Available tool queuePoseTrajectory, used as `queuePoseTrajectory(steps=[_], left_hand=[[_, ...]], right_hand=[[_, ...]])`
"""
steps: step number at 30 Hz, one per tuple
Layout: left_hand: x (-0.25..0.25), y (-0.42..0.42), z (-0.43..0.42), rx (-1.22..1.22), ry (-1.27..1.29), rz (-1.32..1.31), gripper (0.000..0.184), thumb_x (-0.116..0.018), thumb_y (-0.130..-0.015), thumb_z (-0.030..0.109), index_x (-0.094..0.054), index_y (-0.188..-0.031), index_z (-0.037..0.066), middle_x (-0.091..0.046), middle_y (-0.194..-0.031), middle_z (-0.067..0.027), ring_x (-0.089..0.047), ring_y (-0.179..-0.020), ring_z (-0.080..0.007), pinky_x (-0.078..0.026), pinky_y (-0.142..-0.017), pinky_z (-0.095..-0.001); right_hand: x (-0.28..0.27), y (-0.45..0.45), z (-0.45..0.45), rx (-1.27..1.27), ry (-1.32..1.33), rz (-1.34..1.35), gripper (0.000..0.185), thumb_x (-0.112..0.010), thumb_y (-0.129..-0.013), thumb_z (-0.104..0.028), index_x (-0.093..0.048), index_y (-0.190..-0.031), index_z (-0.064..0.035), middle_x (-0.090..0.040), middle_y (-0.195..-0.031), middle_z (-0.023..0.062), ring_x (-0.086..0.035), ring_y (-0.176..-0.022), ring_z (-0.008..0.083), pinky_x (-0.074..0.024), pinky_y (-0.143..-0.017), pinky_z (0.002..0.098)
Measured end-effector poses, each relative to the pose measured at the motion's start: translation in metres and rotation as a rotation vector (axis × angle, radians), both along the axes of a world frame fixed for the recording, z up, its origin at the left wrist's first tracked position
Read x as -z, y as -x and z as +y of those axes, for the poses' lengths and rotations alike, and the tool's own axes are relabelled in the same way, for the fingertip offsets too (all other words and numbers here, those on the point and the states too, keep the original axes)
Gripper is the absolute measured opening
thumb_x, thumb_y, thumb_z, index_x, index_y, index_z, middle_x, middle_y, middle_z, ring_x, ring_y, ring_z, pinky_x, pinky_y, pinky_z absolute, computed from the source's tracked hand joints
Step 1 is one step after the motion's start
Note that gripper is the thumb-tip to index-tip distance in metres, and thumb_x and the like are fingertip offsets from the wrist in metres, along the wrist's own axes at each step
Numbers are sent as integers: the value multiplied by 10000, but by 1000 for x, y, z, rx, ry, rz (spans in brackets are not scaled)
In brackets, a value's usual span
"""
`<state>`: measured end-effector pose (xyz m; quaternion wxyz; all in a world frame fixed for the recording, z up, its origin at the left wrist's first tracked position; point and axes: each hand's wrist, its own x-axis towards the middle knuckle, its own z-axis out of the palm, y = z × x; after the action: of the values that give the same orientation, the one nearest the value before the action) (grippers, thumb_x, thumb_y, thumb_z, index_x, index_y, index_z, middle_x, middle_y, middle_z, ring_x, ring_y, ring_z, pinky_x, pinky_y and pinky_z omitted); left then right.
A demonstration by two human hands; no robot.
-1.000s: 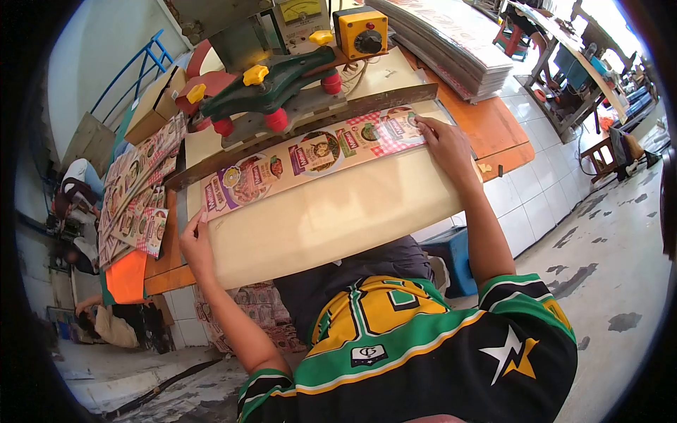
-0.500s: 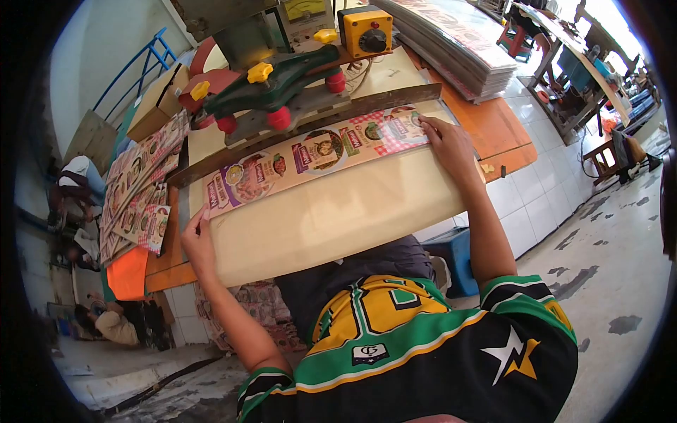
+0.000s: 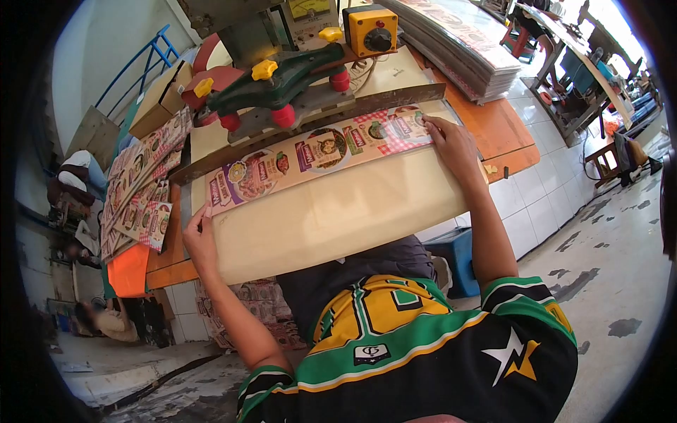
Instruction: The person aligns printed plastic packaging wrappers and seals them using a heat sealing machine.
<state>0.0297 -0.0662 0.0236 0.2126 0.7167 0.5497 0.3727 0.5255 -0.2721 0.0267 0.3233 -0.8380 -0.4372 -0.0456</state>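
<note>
With the printed strip [image 3: 321, 154] lying just in front of the metal bar [image 3: 409, 99], even, light tension from left hand [image 3: 202, 243] and right hand [image 3: 453, 148] should best hold it parallel, their fingers bunched at opposite ends, pinching or merely pressing, I cannot tell.

I am watching through one head-worn camera, facing forward and down over the shirt [image 3: 416, 356]; it is sitting close above the hands [image 3: 202, 244] and counter [image 3: 493, 134], its wide, dark-rimmed view reaching the floor [image 3: 599, 282].
</note>
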Motion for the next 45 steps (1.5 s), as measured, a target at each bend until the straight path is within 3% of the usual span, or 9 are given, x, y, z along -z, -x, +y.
queuePoseTrajectory(steps=[10, 45], left_hand=[[2, 2, 3, 9, -4, 4, 302, -603, -1003, 196, -724, -1239, 53, -749, -1103, -179, -679, -990, -190, -498, -898, -328], [3, 3, 4, 24, -3, 14, 295, -586, -1009, 170, -719, -1242, 46, -743, -1129, -182, -682, -1001, -196, -499, -905, -332]], right_hand=[[1, -1, 0, -1, 14, -8, 313, -565, -1004, -377, -759, -1162, -189, -748, -1017, 140, -674, -977, 358, -488, -897, 447], [-2, 1, 0, -9, 3, 12, 310, -556, -1007, -358, -761, -1153, -175, -747, -1018, 139, -682, -959, 355, -498, -880, 449]])
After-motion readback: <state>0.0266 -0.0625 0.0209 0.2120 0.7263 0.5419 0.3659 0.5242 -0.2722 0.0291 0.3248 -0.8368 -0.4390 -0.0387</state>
